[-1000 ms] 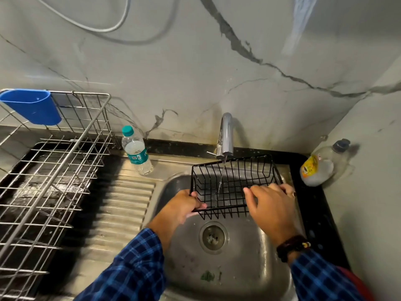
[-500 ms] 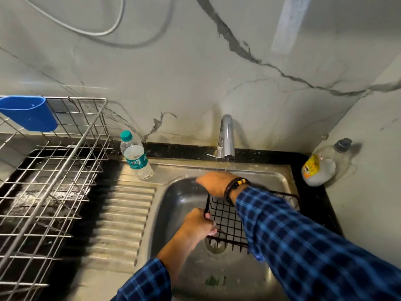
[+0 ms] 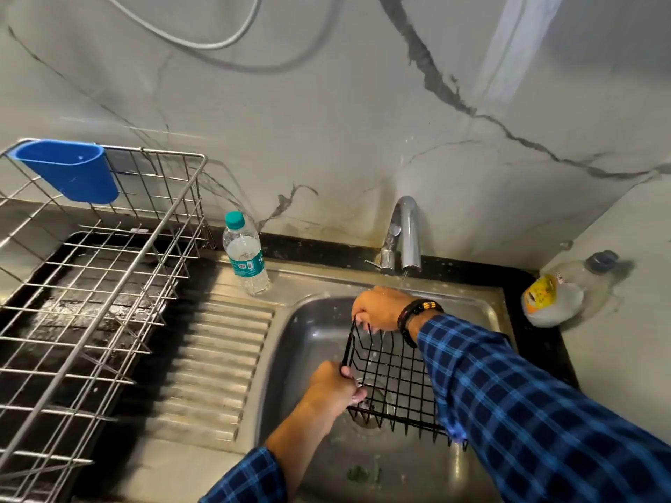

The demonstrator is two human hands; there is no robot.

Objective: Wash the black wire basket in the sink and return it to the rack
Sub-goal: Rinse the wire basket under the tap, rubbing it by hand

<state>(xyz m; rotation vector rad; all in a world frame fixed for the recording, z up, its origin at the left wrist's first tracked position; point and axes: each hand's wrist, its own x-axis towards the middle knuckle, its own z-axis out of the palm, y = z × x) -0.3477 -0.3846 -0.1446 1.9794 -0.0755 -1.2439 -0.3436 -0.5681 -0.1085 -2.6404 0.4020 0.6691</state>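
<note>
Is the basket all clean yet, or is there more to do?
Not finished. The black wire basket is already in the sink. Both the left hand and right hand hold it under the running tap. Putting it on the rack is left.

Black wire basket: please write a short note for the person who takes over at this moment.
Left hand: grip shut on the near-left corner of the black wire basket.
Right hand: grip shut on its far edge, under the tap.
Basket sits low in the sink over the drain; water is running.
Done: basket is in the sink, rinsing begun.
Left: finish washing, shut the tap, put it back in the rack at left.
</note>
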